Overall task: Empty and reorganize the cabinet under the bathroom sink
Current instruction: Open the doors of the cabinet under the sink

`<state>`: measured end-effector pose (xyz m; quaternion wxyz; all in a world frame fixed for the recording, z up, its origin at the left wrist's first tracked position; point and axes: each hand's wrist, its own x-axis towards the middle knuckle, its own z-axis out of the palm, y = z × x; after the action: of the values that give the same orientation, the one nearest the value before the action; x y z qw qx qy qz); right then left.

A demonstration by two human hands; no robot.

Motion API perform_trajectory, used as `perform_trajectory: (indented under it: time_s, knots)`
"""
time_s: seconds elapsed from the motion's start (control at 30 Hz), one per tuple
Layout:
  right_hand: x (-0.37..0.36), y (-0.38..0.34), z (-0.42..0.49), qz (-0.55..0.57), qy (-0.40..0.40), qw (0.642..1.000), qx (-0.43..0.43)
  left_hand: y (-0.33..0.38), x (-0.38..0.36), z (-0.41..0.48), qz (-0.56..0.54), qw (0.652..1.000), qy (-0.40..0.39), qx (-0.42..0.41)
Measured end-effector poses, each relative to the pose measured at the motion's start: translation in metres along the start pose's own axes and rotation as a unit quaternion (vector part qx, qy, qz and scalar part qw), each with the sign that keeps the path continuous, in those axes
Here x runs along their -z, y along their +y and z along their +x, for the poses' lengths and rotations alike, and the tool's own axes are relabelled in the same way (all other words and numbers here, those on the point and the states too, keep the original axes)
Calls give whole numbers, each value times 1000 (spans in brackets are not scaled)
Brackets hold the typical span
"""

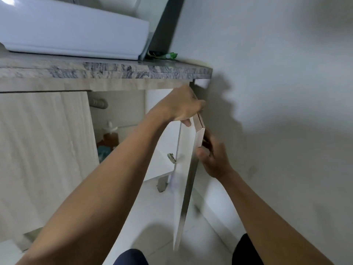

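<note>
The cabinet door [188, 169] stands edge-on, and its lower end smears into blur. The left hand [183, 104] grips its top corner, with the fingertips out of sight behind it. Lower on the same edge the right hand [214, 159] holds it, thumb in front and fingers mostly hidden behind the board.

Left of the door, in the opening, a pump bottle [110, 136] is partly covered by the left forearm [114, 178]. A teal thing [104, 152] beneath the bottle is too blurred to name.

Above the door, the sink [72, 31] is cut by the top and left edges. A green packet [168, 56] shows only in part behind a dark upright [164, 25].
</note>
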<state>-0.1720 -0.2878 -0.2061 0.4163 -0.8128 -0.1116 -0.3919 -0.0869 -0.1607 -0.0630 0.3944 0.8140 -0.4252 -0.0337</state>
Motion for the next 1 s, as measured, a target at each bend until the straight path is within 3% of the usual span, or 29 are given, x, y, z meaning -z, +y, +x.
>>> perform_trajectory:
  time_s: [0.17, 0.37, 0.6, 0.83, 1.0]
  knots:
    - [51, 2, -37, -131, 154, 979, 19, 23, -44, 17, 6, 999, -14, -32]
    - [114, 10, -49, -217, 276, 934, -57, 50, -110, 43, 25, 996, 7, -82]
    - [163, 39, -42, -252, 303, 911, -119, 52, -169, 64, 79, 990, 22, -118]
    - [161, 50, -43, -307, 323, 891, -82, 41, -180, 70, 73, 989, 55, -120]
    - [112, 35, -17, -461, 364, 809, -36, 12, -163, 61, 58, 987, 57, -142]
